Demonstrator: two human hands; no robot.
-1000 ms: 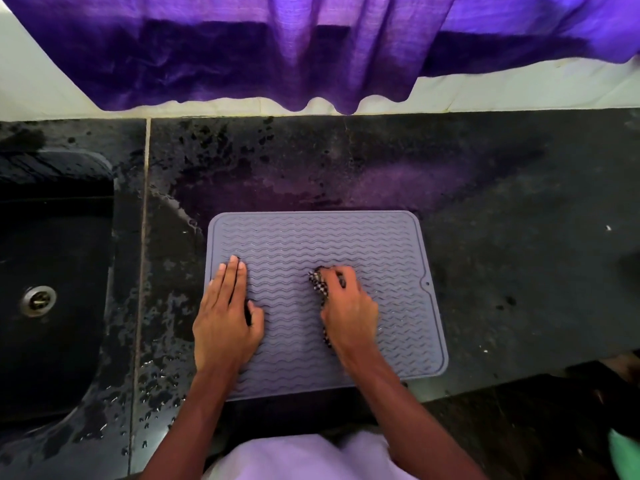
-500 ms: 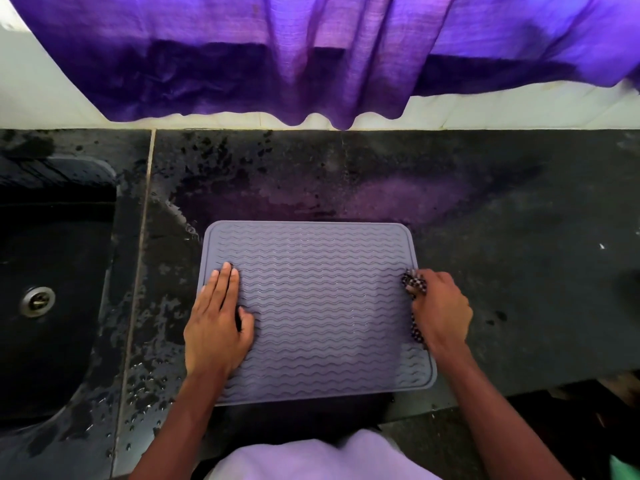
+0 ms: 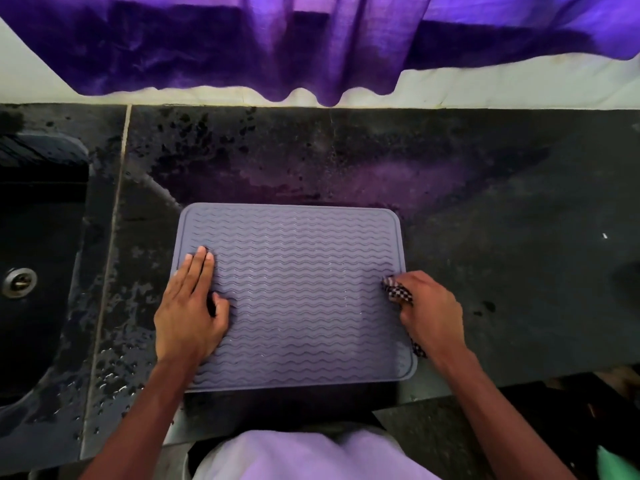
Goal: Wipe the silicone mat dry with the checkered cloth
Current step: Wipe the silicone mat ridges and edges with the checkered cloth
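Dark wet countertop (image 3: 485, 209); black sink (image 3: 38, 271) at left with metal drain (image 3: 19, 282); purple curtain (image 3: 311, 39) above.

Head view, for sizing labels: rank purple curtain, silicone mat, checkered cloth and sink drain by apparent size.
1. purple curtain
2. silicone mat
3. checkered cloth and sink drain: alike; the right hand hides most of the cloth.

matt ribbed silicone mat (image 3: 298, 289) — wet glossy counter (image 3: 485, 202)

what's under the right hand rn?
The checkered cloth, gripped by the right hand; bits show ahead of it and near the wrist. Its middle, and the silicone mat edge beneath, are covered.
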